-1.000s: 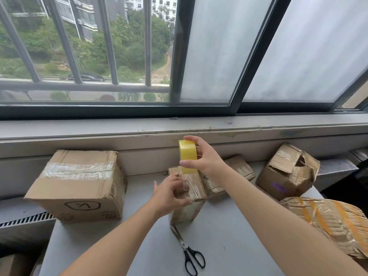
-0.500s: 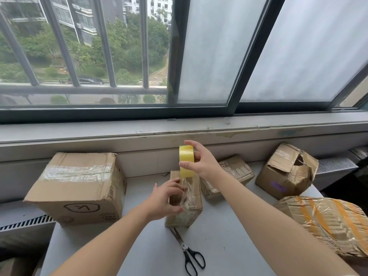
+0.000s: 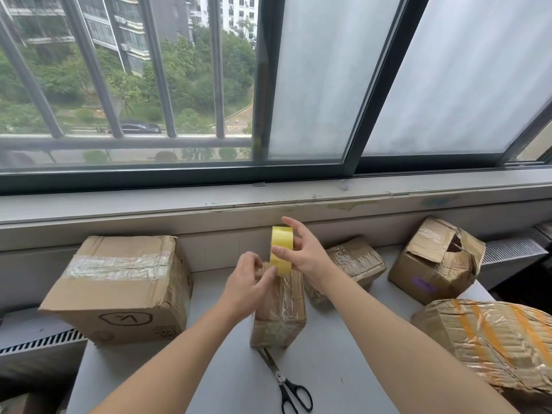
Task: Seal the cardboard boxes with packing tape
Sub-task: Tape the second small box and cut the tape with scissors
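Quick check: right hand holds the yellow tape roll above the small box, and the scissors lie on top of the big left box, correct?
Not quite: the head view shows the scissors on the table, just in front of the small box, not on the big left box. The right hand does hold the yellow tape roll above the small box.

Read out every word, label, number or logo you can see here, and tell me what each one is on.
Big box, front: outlined logo with upside-down letters, perhaps "YK"; uncertain.
Same box, lower corner: small print, too blurred to read.
Same box, side: barcode, digits too small to read.
Torn box: purple mark, unreadable.
No other text is readable.
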`<action>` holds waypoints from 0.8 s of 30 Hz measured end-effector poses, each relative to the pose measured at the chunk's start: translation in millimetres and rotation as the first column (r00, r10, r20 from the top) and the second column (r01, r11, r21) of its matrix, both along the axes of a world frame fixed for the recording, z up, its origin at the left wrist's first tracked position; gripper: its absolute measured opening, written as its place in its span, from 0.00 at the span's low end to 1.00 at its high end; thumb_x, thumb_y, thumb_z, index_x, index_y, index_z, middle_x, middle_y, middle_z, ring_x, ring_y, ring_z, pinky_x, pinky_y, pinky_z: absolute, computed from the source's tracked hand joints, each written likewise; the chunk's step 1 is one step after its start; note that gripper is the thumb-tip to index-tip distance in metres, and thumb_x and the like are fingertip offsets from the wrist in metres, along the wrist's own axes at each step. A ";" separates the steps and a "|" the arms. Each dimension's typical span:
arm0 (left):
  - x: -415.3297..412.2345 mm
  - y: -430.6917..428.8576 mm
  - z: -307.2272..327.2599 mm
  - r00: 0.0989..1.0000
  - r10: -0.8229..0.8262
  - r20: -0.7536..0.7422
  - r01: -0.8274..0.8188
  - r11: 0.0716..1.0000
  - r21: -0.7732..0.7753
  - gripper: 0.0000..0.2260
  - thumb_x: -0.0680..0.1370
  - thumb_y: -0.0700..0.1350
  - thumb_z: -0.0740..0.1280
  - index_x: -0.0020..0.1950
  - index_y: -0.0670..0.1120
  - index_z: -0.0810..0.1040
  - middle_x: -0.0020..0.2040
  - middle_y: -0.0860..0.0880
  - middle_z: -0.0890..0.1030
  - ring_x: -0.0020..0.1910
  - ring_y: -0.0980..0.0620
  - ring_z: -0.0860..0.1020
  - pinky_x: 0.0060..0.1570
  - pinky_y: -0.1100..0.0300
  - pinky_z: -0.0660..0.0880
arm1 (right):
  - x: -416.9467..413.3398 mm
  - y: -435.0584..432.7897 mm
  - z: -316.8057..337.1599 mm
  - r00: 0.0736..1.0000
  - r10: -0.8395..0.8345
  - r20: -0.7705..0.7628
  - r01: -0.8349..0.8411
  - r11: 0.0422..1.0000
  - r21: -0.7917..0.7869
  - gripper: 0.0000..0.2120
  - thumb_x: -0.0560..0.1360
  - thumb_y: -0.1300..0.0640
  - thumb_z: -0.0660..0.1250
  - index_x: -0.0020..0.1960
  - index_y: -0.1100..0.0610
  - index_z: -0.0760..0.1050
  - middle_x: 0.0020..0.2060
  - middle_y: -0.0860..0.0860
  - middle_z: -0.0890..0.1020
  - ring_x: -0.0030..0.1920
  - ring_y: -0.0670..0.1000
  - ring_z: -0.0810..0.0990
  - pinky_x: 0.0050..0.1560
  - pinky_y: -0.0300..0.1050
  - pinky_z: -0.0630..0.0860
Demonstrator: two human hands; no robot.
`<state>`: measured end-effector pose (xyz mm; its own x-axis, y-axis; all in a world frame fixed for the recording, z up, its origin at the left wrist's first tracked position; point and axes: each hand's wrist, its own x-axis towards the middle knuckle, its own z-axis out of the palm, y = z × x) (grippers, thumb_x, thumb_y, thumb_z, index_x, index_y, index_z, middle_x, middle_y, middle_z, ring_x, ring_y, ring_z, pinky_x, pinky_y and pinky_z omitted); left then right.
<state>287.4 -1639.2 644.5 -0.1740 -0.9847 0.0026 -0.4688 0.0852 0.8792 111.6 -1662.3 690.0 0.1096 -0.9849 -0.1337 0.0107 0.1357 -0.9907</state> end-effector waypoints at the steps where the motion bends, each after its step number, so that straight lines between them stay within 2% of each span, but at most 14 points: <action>1: -1.5 -3.8 3.9 1.000 -0.013 0.013 0.012 1.000 0.022 0.16 0.79 0.62 0.66 0.56 0.52 0.69 0.54 0.53 0.77 0.51 0.52 0.80 0.53 0.49 0.77 | -0.2 0.1 -0.5 1.000 -0.008 0.003 0.008 1.000 0.006 0.33 0.74 0.63 0.77 0.73 0.45 0.69 0.54 0.55 0.84 0.53 0.52 0.84 0.52 0.51 0.82; 3: -5.5 -8.5 8.8 0.996 -0.089 -0.025 0.091 0.992 0.089 0.23 0.76 0.66 0.65 0.66 0.58 0.67 0.59 0.57 0.78 0.54 0.55 0.81 0.56 0.51 0.78 | -1.6 -0.7 -1.8 1.000 -0.026 -0.004 0.026 1.000 0.014 0.33 0.74 0.62 0.77 0.74 0.46 0.68 0.56 0.56 0.83 0.55 0.52 0.83 0.53 0.51 0.82; 5: -12.4 -9.2 14.1 0.984 -0.175 -0.041 0.179 0.974 0.141 0.22 0.78 0.61 0.67 0.70 0.58 0.67 0.55 0.58 0.82 0.51 0.58 0.83 0.55 0.52 0.80 | -3.4 -0.8 -2.5 0.999 -0.017 -0.027 0.017 1.000 0.021 0.34 0.75 0.61 0.76 0.76 0.48 0.66 0.57 0.55 0.82 0.57 0.52 0.83 0.57 0.53 0.82; 7: -19.1 -9.0 16.9 0.984 -0.168 -0.050 0.174 0.973 0.151 0.13 0.80 0.55 0.68 0.64 0.56 0.74 0.50 0.56 0.84 0.48 0.58 0.83 0.53 0.50 0.81 | -4.9 0.1 -0.7 0.997 0.011 -0.081 -0.009 1.000 0.016 0.35 0.76 0.59 0.76 0.78 0.49 0.64 0.58 0.54 0.82 0.57 0.51 0.82 0.59 0.52 0.82; 9: -19.4 -10.8 15.3 0.984 -0.132 -0.124 0.150 0.977 0.153 0.09 0.81 0.55 0.69 0.60 0.57 0.77 0.49 0.54 0.85 0.48 0.55 0.84 0.54 0.47 0.81 | -6.1 1.1 2.1 0.988 0.026 -0.155 -0.025 1.000 0.010 0.35 0.77 0.58 0.75 0.79 0.50 0.62 0.57 0.53 0.82 0.55 0.49 0.82 0.58 0.49 0.82; 13: -16.0 -9.6 13.9 0.969 -0.141 -0.204 0.180 0.966 0.185 0.10 0.81 0.57 0.68 0.60 0.58 0.81 0.51 0.53 0.86 0.50 0.53 0.85 0.57 0.44 0.81 | -2.8 2.9 9.7 0.927 0.006 -0.376 -0.020 0.999 -0.035 0.34 0.78 0.53 0.74 0.79 0.49 0.62 0.57 0.49 0.81 0.55 0.48 0.82 0.59 0.46 0.80; 15: -18.2 -7.2 13.8 0.970 -0.127 -0.209 0.167 0.968 0.186 0.10 0.82 0.54 0.67 0.63 0.57 0.81 0.51 0.54 0.87 0.51 0.56 0.85 0.59 0.46 0.79 | 0.4 6.8 12.0 0.872 -0.061 -0.486 0.029 0.997 -0.073 0.33 0.78 0.47 0.73 0.79 0.47 0.62 0.58 0.48 0.81 0.57 0.49 0.81 0.61 0.47 0.78; 17: -21.1 -3.2 12.6 0.968 -0.129 -0.215 0.171 0.967 0.191 0.10 0.81 0.55 0.69 0.62 0.60 0.81 0.52 0.54 0.87 0.51 0.54 0.85 0.60 0.45 0.79 | -2.1 18.8 8.1 0.843 -0.188 -0.504 0.143 0.982 -0.127 0.27 0.81 0.46 0.68 0.77 0.47 0.65 0.56 0.47 0.81 0.56 0.49 0.80 0.58 0.45 0.76; 20: -22.5 -0.3 6.6 0.962 -0.135 -0.236 0.185 0.961 0.207 0.08 0.78 0.58 0.69 0.56 0.64 0.82 0.52 0.52 0.87 0.52 0.50 0.85 0.60 0.42 0.79 | -22.8 51.0 -23.3 0.749 -0.446 -0.490 0.401 0.894 -0.200 0.13 0.83 0.53 0.62 0.67 0.51 0.72 0.50 0.49 0.82 0.52 0.54 0.82 0.54 0.51 0.76; 21: -22.8 0.1 6.3 0.960 -0.124 -0.250 0.179 0.961 0.211 0.06 0.79 0.56 0.70 0.56 0.63 0.83 0.52 0.52 0.87 0.52 0.50 0.85 0.61 0.43 0.79 | -31.1 65.0 -40.4 0.706 -0.431 -0.562 0.418 0.894 -0.161 0.09 0.83 0.56 0.62 0.63 0.53 0.73 0.49 0.51 0.82 0.52 0.56 0.81 0.53 0.50 0.76; 22: -24.1 -0.2 6.4 0.956 -0.116 -0.270 0.177 0.961 0.214 0.06 0.81 0.53 0.70 0.57 0.60 0.83 0.53 0.51 0.87 0.53 0.50 0.85 0.62 0.43 0.78 | -37.0 80.4 -58.9 0.674 -0.317 -0.668 0.374 0.925 -0.062 0.06 0.83 0.56 0.63 0.59 0.54 0.74 0.49 0.52 0.82 0.52 0.57 0.81 0.52 0.50 0.76; 24: -26.6 -0.7 5.6 0.954 -0.106 -0.281 0.173 0.958 0.230 0.08 0.83 0.50 0.68 0.61 0.55 0.82 0.55 0.51 0.86 0.54 0.52 0.85 0.63 0.45 0.78 | -39.0 112.8 -98.0 0.575 0.112 -0.811 0.175 0.951 0.255 0.07 0.81 0.53 0.65 0.56 0.54 0.78 0.51 0.52 0.83 0.54 0.56 0.81 0.51 0.47 0.77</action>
<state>260.9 -1639.9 650.1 -0.3362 -0.9254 -0.1748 -0.2173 -0.1043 0.9705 72.6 -1549.5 591.9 -0.2163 -0.8858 -0.4106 -0.7620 0.4161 -0.4963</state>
